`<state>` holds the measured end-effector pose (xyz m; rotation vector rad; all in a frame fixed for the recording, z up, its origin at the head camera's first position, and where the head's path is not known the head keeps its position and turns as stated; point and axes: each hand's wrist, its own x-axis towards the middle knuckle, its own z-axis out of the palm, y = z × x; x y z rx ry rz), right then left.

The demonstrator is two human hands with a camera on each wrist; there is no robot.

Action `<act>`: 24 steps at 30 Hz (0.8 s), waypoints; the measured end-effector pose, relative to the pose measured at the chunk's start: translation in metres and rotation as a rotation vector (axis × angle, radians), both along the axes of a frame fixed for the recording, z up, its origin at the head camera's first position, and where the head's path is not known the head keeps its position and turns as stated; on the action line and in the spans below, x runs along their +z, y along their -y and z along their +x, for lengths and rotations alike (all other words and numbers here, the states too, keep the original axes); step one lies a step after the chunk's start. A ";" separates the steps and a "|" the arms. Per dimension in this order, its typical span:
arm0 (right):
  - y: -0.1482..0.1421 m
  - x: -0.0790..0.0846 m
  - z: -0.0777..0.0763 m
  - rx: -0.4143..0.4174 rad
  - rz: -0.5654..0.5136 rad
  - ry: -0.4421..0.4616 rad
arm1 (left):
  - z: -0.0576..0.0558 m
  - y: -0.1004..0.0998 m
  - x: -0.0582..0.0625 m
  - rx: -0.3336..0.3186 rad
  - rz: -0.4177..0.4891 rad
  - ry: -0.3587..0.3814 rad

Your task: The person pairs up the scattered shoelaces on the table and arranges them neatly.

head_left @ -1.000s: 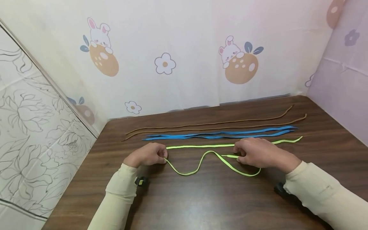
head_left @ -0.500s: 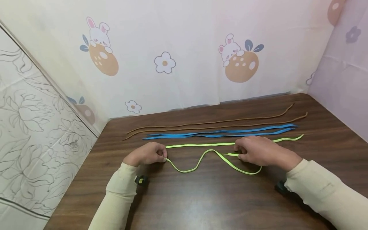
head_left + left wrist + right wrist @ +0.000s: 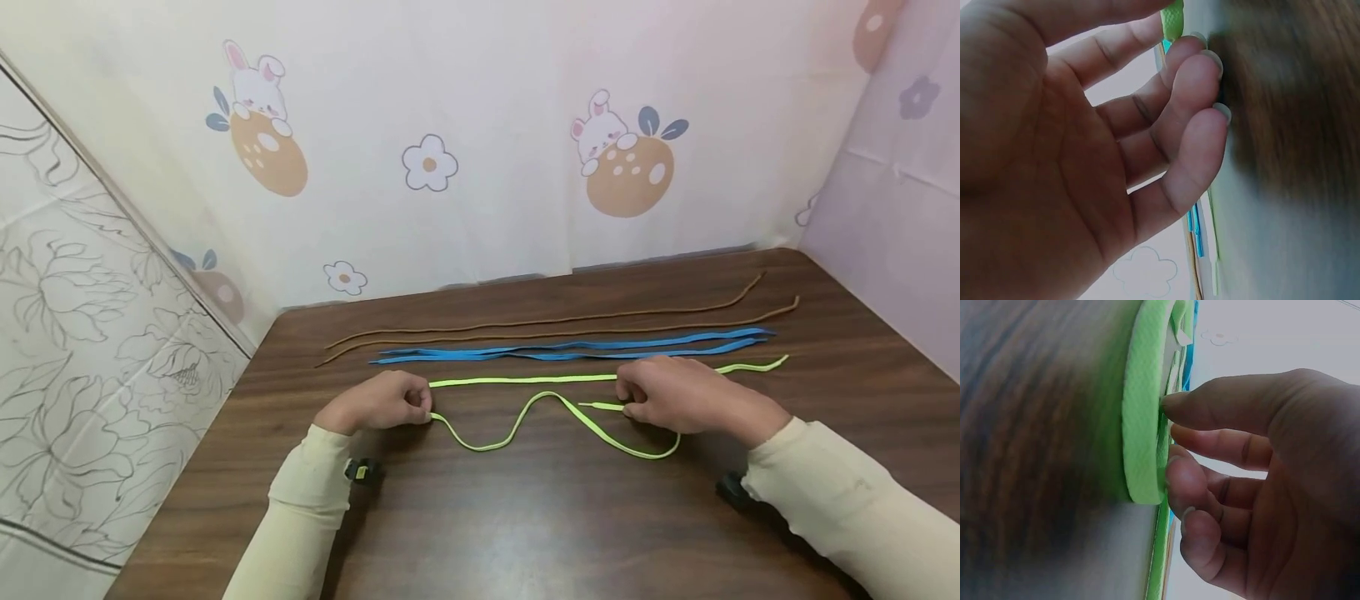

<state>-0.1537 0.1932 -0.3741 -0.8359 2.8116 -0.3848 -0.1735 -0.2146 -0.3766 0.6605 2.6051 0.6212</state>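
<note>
A loose neon yellow-green shoelace point(image 3: 480, 449) lies in a wavy line on the table between my hands. My left hand point(image 3: 382, 402) pinches its left end; the left wrist view catches a bit of that lace point(image 3: 1174, 22) at the thumb, the other fingers loosely bent. On the other side, my right hand point(image 3: 682, 396) pinches the lace close to its right end, whose tip points left. In the right wrist view the lace point(image 3: 1141, 406) bends in a loop by the thumb. Behind both hands stretches a second yellow-green shoelace point(image 3: 525, 381), partly covered by the right hand.
Farther back, blue shoelaces point(image 3: 465, 355) lie lengthwise, then two thin brown laces point(image 3: 525, 323) nearest the wall. The dark wooden table point(image 3: 510, 533) meets a wall covering point(image 3: 495, 217) printed with rabbits and flowers. A patterned white panel point(image 3: 67, 333) stands at the left.
The view shifts slightly. Both hands keep their hold on the yellow-green shoelace and stay nearly in place; the laces look the same.
</note>
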 end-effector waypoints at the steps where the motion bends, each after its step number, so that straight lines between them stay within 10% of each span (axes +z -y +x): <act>1: 0.000 -0.001 0.000 0.001 -0.002 -0.002 | 0.000 0.000 0.000 -0.002 -0.001 0.000; 24: -0.002 -0.004 -0.001 -0.024 -0.004 -0.024 | -0.002 -0.001 -0.002 0.023 -0.013 -0.051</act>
